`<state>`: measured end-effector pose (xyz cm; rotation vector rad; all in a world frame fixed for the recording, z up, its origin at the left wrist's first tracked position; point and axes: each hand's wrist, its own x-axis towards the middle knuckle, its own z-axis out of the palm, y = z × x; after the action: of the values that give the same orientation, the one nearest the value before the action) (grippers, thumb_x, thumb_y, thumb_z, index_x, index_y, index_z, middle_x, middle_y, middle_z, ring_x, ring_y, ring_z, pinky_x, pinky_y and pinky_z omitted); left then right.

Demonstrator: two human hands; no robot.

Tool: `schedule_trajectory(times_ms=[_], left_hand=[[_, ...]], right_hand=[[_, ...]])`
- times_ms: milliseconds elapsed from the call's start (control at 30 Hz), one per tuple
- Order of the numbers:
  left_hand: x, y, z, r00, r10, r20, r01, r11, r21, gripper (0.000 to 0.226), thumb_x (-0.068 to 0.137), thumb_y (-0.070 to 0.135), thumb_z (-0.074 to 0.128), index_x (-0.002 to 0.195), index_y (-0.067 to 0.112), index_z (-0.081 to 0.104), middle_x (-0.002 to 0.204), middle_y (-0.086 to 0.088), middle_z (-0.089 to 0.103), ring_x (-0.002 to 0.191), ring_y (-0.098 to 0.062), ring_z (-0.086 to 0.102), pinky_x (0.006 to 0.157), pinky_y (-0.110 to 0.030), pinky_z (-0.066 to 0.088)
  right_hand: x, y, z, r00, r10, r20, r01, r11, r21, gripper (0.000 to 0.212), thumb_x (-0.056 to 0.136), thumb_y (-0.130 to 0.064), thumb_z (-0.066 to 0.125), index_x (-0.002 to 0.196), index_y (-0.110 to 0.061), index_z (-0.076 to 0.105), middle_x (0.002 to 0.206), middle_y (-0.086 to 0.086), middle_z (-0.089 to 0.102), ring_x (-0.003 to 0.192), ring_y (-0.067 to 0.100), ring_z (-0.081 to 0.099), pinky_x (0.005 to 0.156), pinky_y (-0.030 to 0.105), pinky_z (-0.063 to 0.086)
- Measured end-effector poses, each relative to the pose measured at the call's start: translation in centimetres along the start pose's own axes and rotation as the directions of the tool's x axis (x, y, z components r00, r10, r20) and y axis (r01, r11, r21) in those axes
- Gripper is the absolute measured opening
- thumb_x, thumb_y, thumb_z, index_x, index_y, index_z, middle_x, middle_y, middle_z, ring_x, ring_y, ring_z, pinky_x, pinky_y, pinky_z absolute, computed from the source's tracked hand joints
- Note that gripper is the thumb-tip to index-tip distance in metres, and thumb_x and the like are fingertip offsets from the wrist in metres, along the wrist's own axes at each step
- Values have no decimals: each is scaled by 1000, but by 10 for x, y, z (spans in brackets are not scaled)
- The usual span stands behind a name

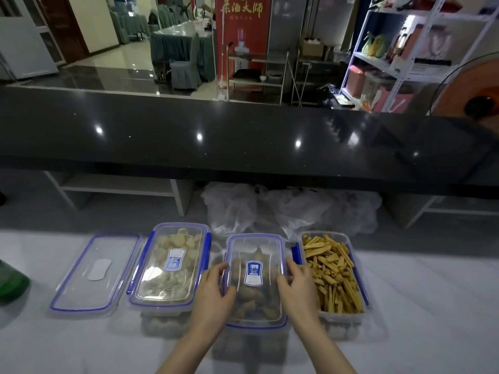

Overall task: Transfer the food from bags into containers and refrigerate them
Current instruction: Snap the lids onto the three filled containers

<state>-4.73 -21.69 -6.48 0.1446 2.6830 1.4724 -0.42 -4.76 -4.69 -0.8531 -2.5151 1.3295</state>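
Observation:
Three clear plastic containers stand in a row on the white counter. The left container holds pale puffy pieces and has its blue-rimmed lid on. The middle container holds dark brown pieces, with a lid resting on top. My left hand grips that lid's left edge and my right hand grips its right edge. The right container is uncovered and full of yellow-orange sticks. A spare lid lies flat at the far left.
Empty crumpled plastic bags lie behind the containers under the raised black counter ledge. A green bottle sits at the left edge. White shelving stands beyond the ledge at the right.

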Motion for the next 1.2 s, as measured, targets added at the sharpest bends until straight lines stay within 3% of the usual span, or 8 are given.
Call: schedule_trajectory(times_ms=[100, 300, 500, 633, 733, 800, 967, 1200], left_hand=[[0, -2, -3, 1000, 20, -2, -20, 1000, 23, 44, 85, 14, 64, 128, 22, 57, 109, 4, 56, 86, -17, 60, 85, -32, 51], [3, 3, 0, 1000, 23, -13, -24, 999, -21, 37, 93, 18, 58, 130, 22, 56, 120, 4, 61, 99, -9, 59, 88, -27, 51], [6, 3, -2, 999, 43, 10, -42, 997, -63, 40, 91, 20, 63, 131, 24, 56, 117, 5, 61, 91, -4, 60, 80, -19, 49], [8, 3, -3, 998, 57, 29, -55, 996, -64, 47, 89, 23, 66, 135, 24, 53, 116, 3, 60, 84, -7, 62, 81, -25, 53], [8, 4, -3, 996, 81, 26, -82, 997, 8, 46, 90, 22, 65, 135, 23, 54, 111, 8, 57, 81, -1, 57, 74, -7, 42], [8, 6, -3, 993, 111, 27, -112, 993, 41, 46, 92, 22, 63, 137, 22, 53, 107, 10, 53, 83, 0, 53, 73, -3, 37], [9, 7, -1, 989, 147, 34, -149, 986, 75, 46, 93, 24, 62, 138, 22, 52, 109, 9, 51, 104, -10, 52, 90, -15, 36], [12, 7, -3, 990, 120, 73, -128, 986, 111, 47, 94, 22, 60, 140, 19, 50, 108, 10, 46, 103, -12, 53, 92, -22, 43]], right_hand=[[-1, 3, 5, 1000, 7, -14, -7, 1000, 8, 45, 90, -22, 54, 135, -20, 53, 116, -5, 43, 106, 20, 54, 98, 43, 47], [0, -2, 5, 998, -13, -62, 14, 1000, 9, 39, 88, -18, 56, 127, -19, 59, 106, -3, 51, 96, 19, 57, 91, 44, 50], [1, 0, 10, 993, -18, -119, 13, 999, -41, 36, 90, -21, 54, 124, -21, 62, 104, -2, 62, 95, 17, 59, 87, 42, 53], [2, 1, 14, 988, -18, -153, 5, 996, -84, 28, 89, -20, 53, 114, -22, 66, 91, -5, 65, 85, 14, 60, 77, 39, 56], [1, 2, 11, 985, -49, -167, 35, 996, -81, 23, 89, -17, 55, 109, -19, 67, 88, -4, 65, 81, 13, 59, 73, 33, 53], [0, 2, 12, 980, -77, -181, 59, 993, -104, 22, 91, -19, 53, 109, -17, 66, 89, -4, 63, 83, 14, 58, 74, 32, 51], [0, -1, 14, 967, -111, -231, 84, 989, -125, 29, 96, -17, 49, 122, -17, 61, 100, -4, 61, 96, 12, 54, 85, 30, 48], [5, -3, 10, 980, -66, -185, 33, 984, -177, 31, 95, -13, 50, 123, -12, 62, 98, 3, 65, 92, 18, 58, 85, 34, 51]])
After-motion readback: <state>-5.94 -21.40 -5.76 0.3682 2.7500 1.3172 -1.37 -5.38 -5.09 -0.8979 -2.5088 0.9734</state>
